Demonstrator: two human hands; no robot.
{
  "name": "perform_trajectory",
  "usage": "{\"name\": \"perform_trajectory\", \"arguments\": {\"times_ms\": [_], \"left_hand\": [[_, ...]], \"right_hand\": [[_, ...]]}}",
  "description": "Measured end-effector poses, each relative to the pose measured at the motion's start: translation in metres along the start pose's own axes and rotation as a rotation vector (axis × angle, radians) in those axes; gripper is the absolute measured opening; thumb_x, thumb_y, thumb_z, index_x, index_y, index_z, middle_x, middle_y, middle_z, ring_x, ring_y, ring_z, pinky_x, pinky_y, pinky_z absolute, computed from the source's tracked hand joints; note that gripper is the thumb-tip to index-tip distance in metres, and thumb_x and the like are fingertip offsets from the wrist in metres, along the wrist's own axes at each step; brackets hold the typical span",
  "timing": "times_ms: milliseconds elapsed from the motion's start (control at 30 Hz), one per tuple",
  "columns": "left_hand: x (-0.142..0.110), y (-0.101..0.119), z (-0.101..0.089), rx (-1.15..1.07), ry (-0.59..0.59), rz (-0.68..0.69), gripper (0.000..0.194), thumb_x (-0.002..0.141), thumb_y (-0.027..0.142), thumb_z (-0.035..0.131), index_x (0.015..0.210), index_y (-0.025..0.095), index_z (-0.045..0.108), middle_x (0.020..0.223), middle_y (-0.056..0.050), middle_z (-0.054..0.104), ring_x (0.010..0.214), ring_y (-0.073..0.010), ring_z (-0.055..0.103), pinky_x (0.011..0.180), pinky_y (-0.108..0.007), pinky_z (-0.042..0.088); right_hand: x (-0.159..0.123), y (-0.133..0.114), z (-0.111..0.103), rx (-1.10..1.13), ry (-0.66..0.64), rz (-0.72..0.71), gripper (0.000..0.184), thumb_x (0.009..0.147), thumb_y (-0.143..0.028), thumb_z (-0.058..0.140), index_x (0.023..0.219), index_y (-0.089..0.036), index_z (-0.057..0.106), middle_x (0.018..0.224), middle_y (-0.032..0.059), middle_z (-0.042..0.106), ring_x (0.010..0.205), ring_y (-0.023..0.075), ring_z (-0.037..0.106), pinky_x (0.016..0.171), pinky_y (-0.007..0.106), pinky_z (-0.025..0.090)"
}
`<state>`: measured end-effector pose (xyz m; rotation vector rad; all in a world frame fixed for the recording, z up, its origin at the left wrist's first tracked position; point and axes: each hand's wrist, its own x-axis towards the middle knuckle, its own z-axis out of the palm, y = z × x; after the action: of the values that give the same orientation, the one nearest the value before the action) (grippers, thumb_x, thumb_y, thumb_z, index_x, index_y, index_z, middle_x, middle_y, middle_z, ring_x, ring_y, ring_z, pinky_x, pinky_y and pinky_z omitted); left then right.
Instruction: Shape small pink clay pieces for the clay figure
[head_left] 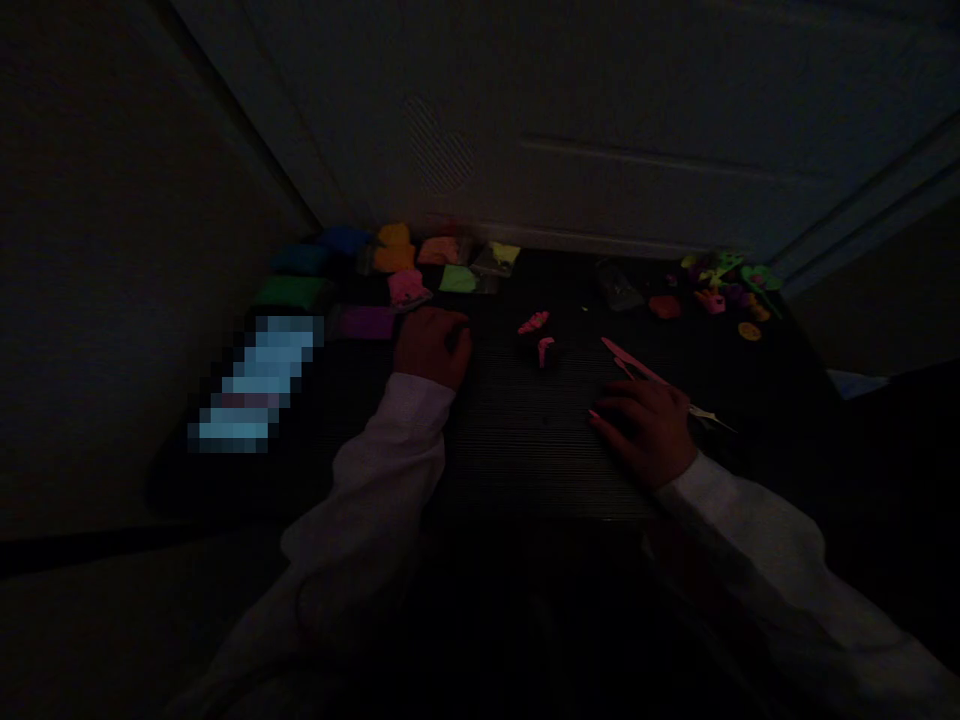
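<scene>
The scene is very dark. My left hand (pixel 432 348) rests curled on the dark table, just right of a purple packet (pixel 366 322) and below a pink packet (pixel 408 288); whatever its fingers hold is hidden. On the right, my right hand (pixel 646 428) has its thumb and finger brought together at a tiny pink piece (pixel 594 414). Behind its knuckles lie a pink knife-like tool (pixel 634 359) and scissors (pixel 711 416), partly covered by the hand. Between the hands sit a ridged pink piece (pixel 534 322) and a dark lump with a pink strip (pixel 546 351).
Packets in several colours, such as green (pixel 291 293) and orange (pixel 394 248), line the back left. A blurred bright screen (pixel 259 385) lies at left. Colourful small flower-like pieces (pixel 724 280), a red lump (pixel 664 306) and a clear packet (pixel 618 285) are at back right.
</scene>
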<state>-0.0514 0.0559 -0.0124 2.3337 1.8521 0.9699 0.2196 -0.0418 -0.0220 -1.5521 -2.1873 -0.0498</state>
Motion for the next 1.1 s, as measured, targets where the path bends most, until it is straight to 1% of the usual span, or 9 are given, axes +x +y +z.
{"name": "perform_trajectory", "arguments": {"times_ms": [67,167,233,333,500,667,767,900,1100], "left_hand": [[-0.012,0.013,-0.001,-0.117,-0.039,0.174,0.021,0.077,0.025,0.048,0.086,0.015,0.064,0.086,-0.007,0.062,0.085,-0.0177,0.054,0.082,-0.032,0.042],[-0.033,0.033,0.001,-0.245,-0.277,0.452,0.019,0.078,0.028,0.05,0.084,0.019,0.065,0.082,-0.004,0.063,0.08,-0.0155,0.054,0.075,-0.031,0.043],[-0.042,0.044,0.005,-0.244,-0.382,0.516,0.02,0.079,0.029,0.05,0.089,0.021,0.065,0.086,-0.005,0.063,0.081,-0.0168,0.052,0.073,-0.033,0.042],[-0.046,0.053,0.007,-0.177,-0.447,0.488,0.021,0.079,0.03,0.05,0.092,0.023,0.065,0.089,-0.004,0.063,0.084,-0.0192,0.051,0.071,-0.035,0.041],[-0.047,0.056,0.003,-0.182,-0.464,0.454,0.019,0.079,0.032,0.051,0.082,0.021,0.065,0.085,-0.004,0.062,0.084,-0.0197,0.05,0.074,-0.036,0.039],[-0.055,0.05,0.005,-0.283,-0.465,0.44,0.019,0.078,0.033,0.052,0.084,0.023,0.066,0.089,-0.005,0.062,0.087,-0.0193,0.049,0.077,-0.037,0.04],[-0.057,0.047,0.008,-0.305,-0.464,0.435,0.021,0.076,0.034,0.054,0.09,0.025,0.066,0.094,-0.005,0.062,0.09,-0.0215,0.048,0.079,-0.039,0.04],[-0.056,0.043,0.008,-0.394,-0.453,0.404,0.029,0.071,0.031,0.059,0.098,0.021,0.063,0.096,-0.006,0.062,0.092,-0.021,0.049,0.082,-0.039,0.04],[-0.056,0.038,-0.001,-0.511,-0.268,0.207,0.02,0.073,0.016,0.051,0.088,0.017,0.064,0.086,-0.005,0.062,0.084,-0.0158,0.055,0.077,-0.032,0.045]], "right_hand": [[0.002,-0.002,0.002,0.005,-0.007,0.016,0.017,0.077,-0.038,0.053,0.082,-0.025,0.062,0.101,0.0029,0.061,0.098,0.0204,0.052,0.086,0.041,0.025],[0.003,-0.003,0.004,-0.001,0.005,0.017,0.015,0.077,-0.035,0.053,0.08,-0.024,0.062,0.098,0.0024,0.062,0.096,0.02,0.053,0.086,0.041,0.024],[0.003,-0.003,0.005,-0.007,0.02,0.016,0.015,0.077,-0.035,0.053,0.08,-0.023,0.062,0.097,0.0023,0.062,0.095,0.0196,0.053,0.086,0.041,0.024],[0.002,-0.004,0.005,-0.013,0.029,0.013,0.016,0.077,-0.037,0.053,0.081,-0.023,0.061,0.096,0.0028,0.062,0.095,0.0195,0.053,0.086,0.04,0.024],[0.001,-0.01,-0.002,0.013,0.055,0.007,0.017,0.078,-0.033,0.052,0.088,-0.022,0.06,0.099,0.0046,0.061,0.096,0.0196,0.052,0.087,0.04,0.025],[-0.002,-0.023,-0.008,0.083,0.033,-0.138,0.019,0.079,-0.026,0.051,0.096,-0.023,0.059,0.1,0.0047,0.06,0.097,0.0195,0.051,0.086,0.04,0.027],[-0.004,-0.033,-0.008,0.064,-0.037,-0.197,0.027,0.08,-0.027,0.049,0.106,-0.024,0.057,0.093,0.0048,0.06,0.09,0.0196,0.051,0.083,0.041,0.027],[-0.004,-0.044,-0.007,-0.045,-0.204,-0.221,0.038,0.084,-0.037,0.042,0.119,-0.023,0.049,0.093,0.0059,0.06,0.089,0.023,0.048,0.079,0.044,0.025],[-0.005,-0.058,-0.006,-0.145,-0.372,-0.212,0.048,0.085,-0.047,0.032,0.124,-0.022,0.043,0.106,0.0078,0.055,0.096,0.0261,0.043,0.082,0.047,0.022]]}}
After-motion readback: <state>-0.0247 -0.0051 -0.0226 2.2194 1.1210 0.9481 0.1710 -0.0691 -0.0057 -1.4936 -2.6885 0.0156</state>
